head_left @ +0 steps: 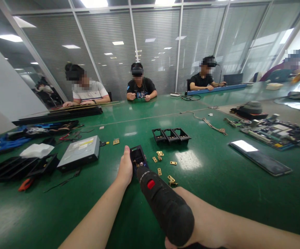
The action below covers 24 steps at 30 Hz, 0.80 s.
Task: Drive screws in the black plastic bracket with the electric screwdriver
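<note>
Black electric screwdriver [165,204], red button on top, sits nearest the camera in the right hand [207,224]. Its fingers are wrapped round the grip, mostly hidden behind the barrel. The tip points into a small black holder [138,156] lying on the green table [217,186] just ahead. Left hand [125,169] grips that holder from its left side: thumb pressed along the edge, other fingers out of sight, so cannot tell their spread. Small brass plates [173,163] lie scattered just right of the holder. Beyond them, three more black holders [171,135] stand in a touching row. Left of centre is a grey optical drive [79,152]. To the right are a dark flat panel [260,158] and circuit boards [274,131]. Far side of table: three seated people [141,86].
</note>
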Tool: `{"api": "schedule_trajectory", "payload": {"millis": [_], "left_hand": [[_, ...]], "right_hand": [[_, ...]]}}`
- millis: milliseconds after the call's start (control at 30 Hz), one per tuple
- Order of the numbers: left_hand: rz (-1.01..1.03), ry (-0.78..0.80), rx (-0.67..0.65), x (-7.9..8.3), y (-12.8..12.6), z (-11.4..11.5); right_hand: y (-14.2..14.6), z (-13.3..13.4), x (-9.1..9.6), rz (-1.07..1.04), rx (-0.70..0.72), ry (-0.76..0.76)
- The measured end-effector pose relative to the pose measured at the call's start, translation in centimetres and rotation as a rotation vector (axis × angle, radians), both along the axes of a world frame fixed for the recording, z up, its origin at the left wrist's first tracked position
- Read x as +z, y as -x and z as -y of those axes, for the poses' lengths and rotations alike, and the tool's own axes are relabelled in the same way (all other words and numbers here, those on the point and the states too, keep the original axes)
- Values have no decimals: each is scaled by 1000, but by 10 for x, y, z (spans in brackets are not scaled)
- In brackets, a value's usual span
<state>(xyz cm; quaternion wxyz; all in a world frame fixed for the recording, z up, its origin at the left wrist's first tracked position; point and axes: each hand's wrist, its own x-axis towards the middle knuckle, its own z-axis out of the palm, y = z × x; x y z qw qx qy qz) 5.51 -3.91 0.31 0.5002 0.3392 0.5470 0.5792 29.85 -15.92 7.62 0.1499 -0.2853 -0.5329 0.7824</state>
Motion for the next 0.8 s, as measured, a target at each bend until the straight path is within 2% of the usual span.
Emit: {"api": "schedule_trajectory", "payload": {"millis": [300, 500, 633, 800], "left_hand": [[-22, -39, 2, -5, 2, -2], [8, 2, 14, 4, -2, 1], [20, 26, 27, 10, -5, 3], [28, 22, 34, 12, -6, 3]], "right_hand": [[-2, -1, 1, -9, -1, -64], [-1, -2, 4, 20, 4, -82], [-1, -3, 7, 53, -41, -101], [0, -3, 3, 50, -16, -93]]}}
